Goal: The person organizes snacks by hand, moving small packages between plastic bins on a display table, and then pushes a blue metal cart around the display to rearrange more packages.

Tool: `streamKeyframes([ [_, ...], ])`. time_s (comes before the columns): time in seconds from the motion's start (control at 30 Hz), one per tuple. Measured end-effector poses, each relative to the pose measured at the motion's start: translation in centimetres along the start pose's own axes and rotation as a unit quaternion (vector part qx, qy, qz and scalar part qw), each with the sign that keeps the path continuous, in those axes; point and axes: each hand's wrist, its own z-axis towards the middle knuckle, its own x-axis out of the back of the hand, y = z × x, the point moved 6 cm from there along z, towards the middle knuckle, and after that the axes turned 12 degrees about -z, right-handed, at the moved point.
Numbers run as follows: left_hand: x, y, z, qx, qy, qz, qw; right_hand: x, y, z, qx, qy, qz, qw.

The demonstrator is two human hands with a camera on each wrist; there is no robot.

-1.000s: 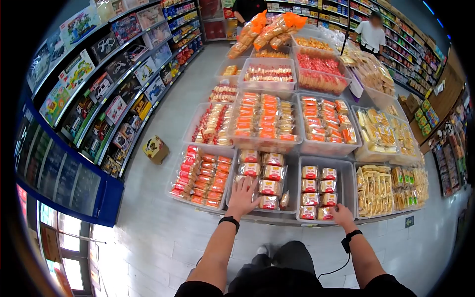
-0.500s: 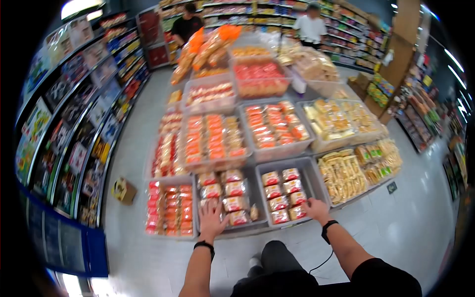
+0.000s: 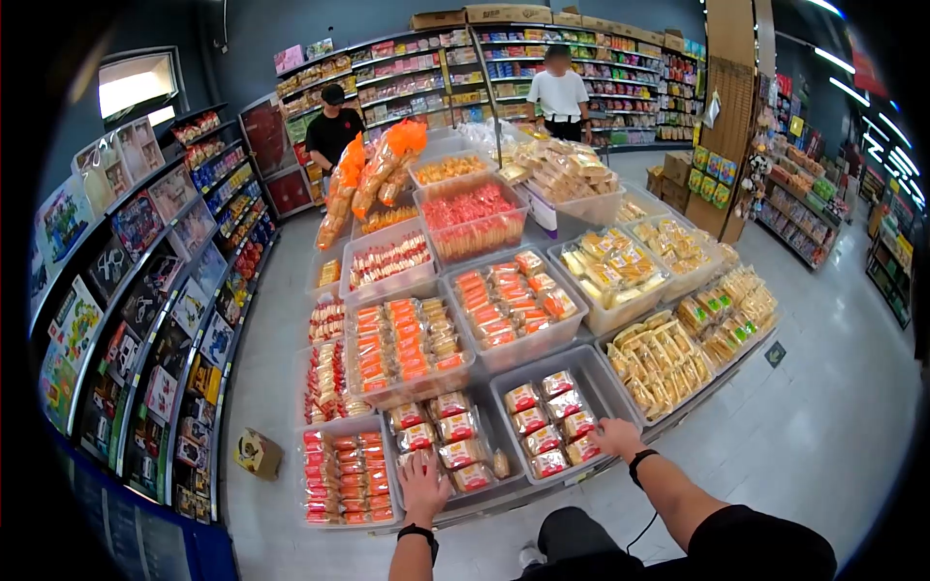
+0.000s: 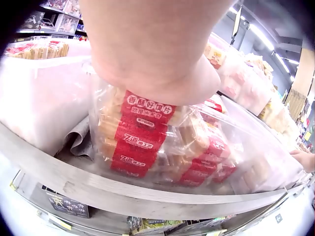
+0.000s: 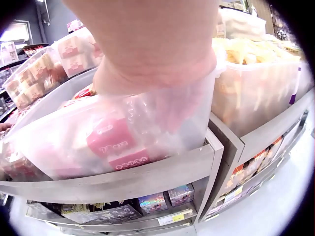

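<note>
My left hand (image 3: 423, 489) rests with spread fingers on the near left packs of crispy bun slices (image 3: 463, 453) in a plastic bin (image 3: 497, 426). In the left wrist view, the wrist covers the fingers above the red-labelled packs (image 4: 140, 140). My right hand (image 3: 618, 438) reaches over the near right rim of the neighbouring grey bin (image 3: 608, 387). Its fingers lie beside two rows of similar packs (image 3: 549, 438). Through the cloudy bin wall in the right wrist view, the fingers (image 5: 182, 105) show faintly, pointing down.
Left of my hands stands a bin of red and orange packs (image 3: 347, 479); to the right are yellow snack bags (image 3: 659, 368). Fuller bins (image 3: 407, 344) rise behind. Two people (image 3: 334, 131) stand beyond the display. A cardboard box (image 3: 258, 453) sits on the floor.
The head view has swung right and up, showing more of the far shelves. Both hands stay at the same two bins, with little visible change in their posture.
</note>
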Motion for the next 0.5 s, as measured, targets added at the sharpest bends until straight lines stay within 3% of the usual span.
streamKeyframes([
  [0.3, -0.2, -0.1, 0.9, 0.004, 0.002, -0.023, 1.0, 0.5, 0.1, 0.6, 0.003, 0.009, 0.007, 1.0],
  [0.33, 0.3, 0.3, 1.1, 0.0, -0.002, -0.023, 1.0, 0.8, -0.3, 0.5, 0.071, 0.042, 0.013, 0.996],
  [0.37, 0.5, 0.3, 1.1, 0.003, -0.004, -0.014, 1.0, -0.5, 0.3, 1.0, 0.029, 0.011, 0.024, 0.999],
  [0.4, 0.6, 0.6, 0.9, 0.005, 0.002, -0.005, 1.0, -0.7, 0.5, 1.0, -0.008, 0.073, 0.047, 0.996],
  [0.5, 0.4, 0.3, 0.6, 0.001, 0.0, 0.032, 0.999, 0.0, 0.2, 0.8, -0.007, 0.116, 0.045, 0.992],
])
